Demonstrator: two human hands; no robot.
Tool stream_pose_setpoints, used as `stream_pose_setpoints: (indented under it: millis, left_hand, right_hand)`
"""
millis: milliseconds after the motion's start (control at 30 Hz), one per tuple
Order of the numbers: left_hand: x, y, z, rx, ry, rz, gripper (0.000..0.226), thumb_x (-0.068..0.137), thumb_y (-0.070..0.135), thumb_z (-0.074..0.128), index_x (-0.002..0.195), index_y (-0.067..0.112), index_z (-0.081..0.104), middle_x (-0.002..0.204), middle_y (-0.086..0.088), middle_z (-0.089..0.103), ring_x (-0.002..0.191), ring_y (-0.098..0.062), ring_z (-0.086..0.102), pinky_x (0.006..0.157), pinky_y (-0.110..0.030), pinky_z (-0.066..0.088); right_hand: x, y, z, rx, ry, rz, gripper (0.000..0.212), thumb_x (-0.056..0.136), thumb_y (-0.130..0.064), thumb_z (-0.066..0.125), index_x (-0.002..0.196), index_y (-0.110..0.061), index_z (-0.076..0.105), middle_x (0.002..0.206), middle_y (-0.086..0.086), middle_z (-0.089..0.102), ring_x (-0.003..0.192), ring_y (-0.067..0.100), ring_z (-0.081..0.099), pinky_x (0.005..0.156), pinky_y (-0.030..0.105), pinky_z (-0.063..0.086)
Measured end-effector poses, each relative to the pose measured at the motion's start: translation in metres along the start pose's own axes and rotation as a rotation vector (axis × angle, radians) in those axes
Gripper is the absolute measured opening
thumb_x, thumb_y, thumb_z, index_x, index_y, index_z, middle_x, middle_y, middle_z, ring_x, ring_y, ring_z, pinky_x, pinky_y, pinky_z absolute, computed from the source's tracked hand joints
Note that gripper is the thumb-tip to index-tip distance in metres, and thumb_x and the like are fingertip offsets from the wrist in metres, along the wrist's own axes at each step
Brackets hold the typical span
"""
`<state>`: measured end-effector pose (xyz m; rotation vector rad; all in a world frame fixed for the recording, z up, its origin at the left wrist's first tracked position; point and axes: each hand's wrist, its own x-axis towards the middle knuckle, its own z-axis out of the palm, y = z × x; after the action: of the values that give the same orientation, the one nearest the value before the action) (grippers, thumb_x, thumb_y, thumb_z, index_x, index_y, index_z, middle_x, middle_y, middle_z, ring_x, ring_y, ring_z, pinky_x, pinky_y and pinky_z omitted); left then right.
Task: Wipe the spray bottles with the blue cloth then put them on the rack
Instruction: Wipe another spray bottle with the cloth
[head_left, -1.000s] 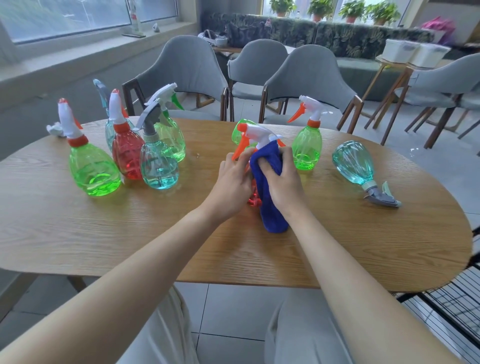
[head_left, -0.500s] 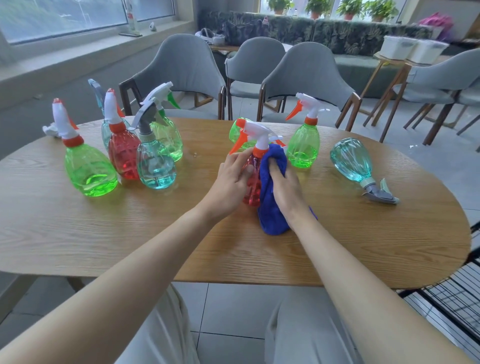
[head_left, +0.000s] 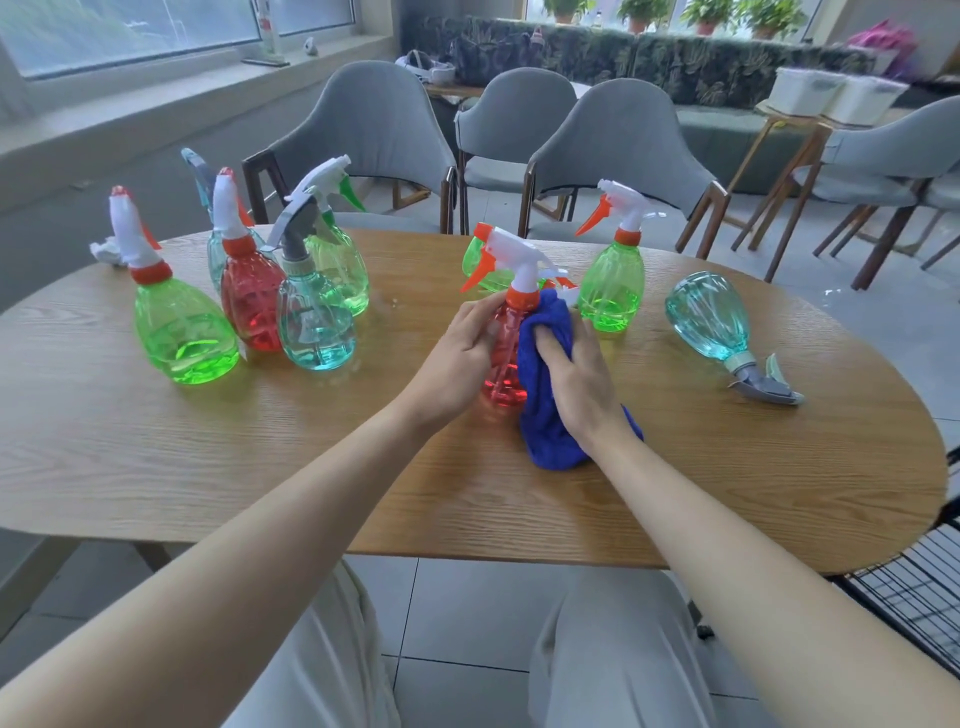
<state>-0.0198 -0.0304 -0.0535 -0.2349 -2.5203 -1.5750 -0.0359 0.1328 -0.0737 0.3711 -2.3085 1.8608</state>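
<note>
A red spray bottle (head_left: 505, 358) with a white and orange trigger stands upright at the table's middle. My left hand (head_left: 457, 358) grips its left side. My right hand (head_left: 582, 379) holds the blue cloth (head_left: 545, 410) against the bottle's right side, fingers curled into the fabric. The cloth hangs down onto the wooden table (head_left: 260, 467). A black wire rack (head_left: 919, 587) shows at the lower right edge.
Several upright bottles cluster at the left: green (head_left: 179, 327), red (head_left: 252, 306), teal (head_left: 314, 332). A green bottle (head_left: 613, 291) stands behind my right hand. A teal bottle (head_left: 711, 325) lies on its side at the right. Grey chairs (head_left: 618, 150) stand beyond the table.
My right hand has slid the blue cloth down from the bottle's neck to its body, uncovering the red bottle. My left hand keeps its grip.
</note>
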Motion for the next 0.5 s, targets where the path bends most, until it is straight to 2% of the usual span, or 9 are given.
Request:
stream_pose_setpoints:
  millis: [33, 67, 100, 167, 233, 300, 367, 433, 500]
  left_hand:
    - [0.001, 0.0, -0.001, -0.006, 0.008, -0.008, 0.044, 0.116, 0.014, 0.037, 0.159, 0.019, 0.045, 0.15, 0.003, 0.05, 0.121, 0.009, 0.049, 0.098, 0.003, 0.031]
    - [0.0, 0.001, 0.0, -0.011, 0.012, -0.01, 0.043, 0.116, 0.014, 0.037, 0.158, 0.02, 0.046, 0.15, 0.004, 0.051, 0.12, 0.009, 0.05, 0.1, 0.001, 0.032]
    - [-0.001, 0.002, 0.0, -0.017, 0.014, -0.007, 0.043, 0.116, 0.014, 0.037, 0.158, 0.02, 0.047, 0.15, 0.005, 0.051, 0.126, 0.006, 0.05, 0.108, -0.005, 0.033]
    - [0.0, 0.002, 0.001, -0.027, 0.011, 0.0, 0.044, 0.115, 0.015, 0.037, 0.157, 0.022, 0.049, 0.152, 0.005, 0.053, 0.141, -0.006, 0.046, 0.123, -0.027, 0.033]
    - [0.001, 0.003, -0.001, -0.035, 0.013, -0.003, 0.047, 0.113, 0.013, 0.036, 0.156, 0.024, 0.051, 0.153, 0.004, 0.055, 0.145, -0.012, 0.047, 0.125, -0.038, 0.034]
    - [0.001, 0.005, -0.003, -0.056, 0.008, -0.015, 0.048, 0.112, 0.011, 0.035, 0.156, 0.023, 0.051, 0.153, 0.001, 0.057, 0.143, -0.013, 0.05, 0.123, -0.036, 0.037]
    - [0.0, 0.005, -0.004, -0.063, -0.003, -0.011, 0.048, 0.113, 0.009, 0.035, 0.156, 0.022, 0.051, 0.151, -0.001, 0.059, 0.141, -0.012, 0.053, 0.117, -0.024, 0.041]
    - [-0.001, 0.007, -0.004, -0.078, -0.004, -0.02, 0.047, 0.113, 0.008, 0.035, 0.154, 0.024, 0.052, 0.145, -0.003, 0.064, 0.129, -0.01, 0.061, 0.101, -0.009, 0.045]
    - [0.001, 0.009, -0.003, -0.103, 0.007, -0.031, 0.048, 0.113, 0.006, 0.034, 0.15, 0.027, 0.055, 0.129, -0.01, 0.073, 0.108, -0.017, 0.068, 0.086, -0.012, 0.051]
  right_hand:
    - [0.0, -0.003, 0.001, -0.01, 0.002, 0.022, 0.02, 0.107, -0.044, 0.052, 0.109, -0.027, 0.062, 0.116, 0.009, 0.059, 0.106, 0.014, 0.059, 0.095, 0.026, 0.043]
    - [0.003, -0.005, 0.002, -0.006, 0.008, 0.047, 0.022, 0.106, -0.047, 0.052, 0.108, -0.027, 0.063, 0.117, 0.008, 0.06, 0.107, 0.015, 0.06, 0.095, 0.029, 0.044]
    - [0.005, -0.011, 0.002, 0.02, 0.01, 0.067, 0.027, 0.104, -0.051, 0.053, 0.107, -0.027, 0.064, 0.116, 0.009, 0.062, 0.105, 0.017, 0.062, 0.095, 0.034, 0.047]
    - [0.013, -0.023, 0.004, 0.076, 0.024, 0.07, 0.032, 0.099, -0.056, 0.055, 0.107, -0.027, 0.067, 0.109, 0.01, 0.069, 0.098, 0.022, 0.067, 0.092, 0.041, 0.051]
    - [0.017, -0.033, 0.008, 0.085, 0.033, 0.039, 0.028, 0.101, -0.051, 0.057, 0.11, -0.027, 0.069, 0.108, 0.011, 0.073, 0.096, 0.023, 0.07, 0.09, 0.039, 0.054]
    - [0.016, -0.033, 0.013, 0.065, 0.051, -0.003, 0.019, 0.104, -0.045, 0.059, 0.11, -0.031, 0.07, 0.106, 0.006, 0.075, 0.099, 0.021, 0.07, 0.093, 0.041, 0.054]
    - [0.012, -0.027, 0.015, 0.04, 0.067, -0.035, 0.009, 0.105, -0.04, 0.059, 0.107, -0.039, 0.067, 0.107, -0.001, 0.074, 0.102, 0.018, 0.07, 0.097, 0.042, 0.055]
    - [0.01, -0.023, 0.016, 0.034, 0.064, -0.047, 0.009, 0.102, -0.041, 0.059, 0.108, -0.042, 0.065, 0.11, -0.001, 0.073, 0.106, 0.018, 0.069, 0.101, 0.045, 0.054]
    - [0.01, -0.023, 0.014, 0.049, 0.04, -0.034, 0.012, 0.1, -0.04, 0.06, 0.11, -0.04, 0.065, 0.111, 0.001, 0.073, 0.108, 0.021, 0.069, 0.102, 0.051, 0.054]
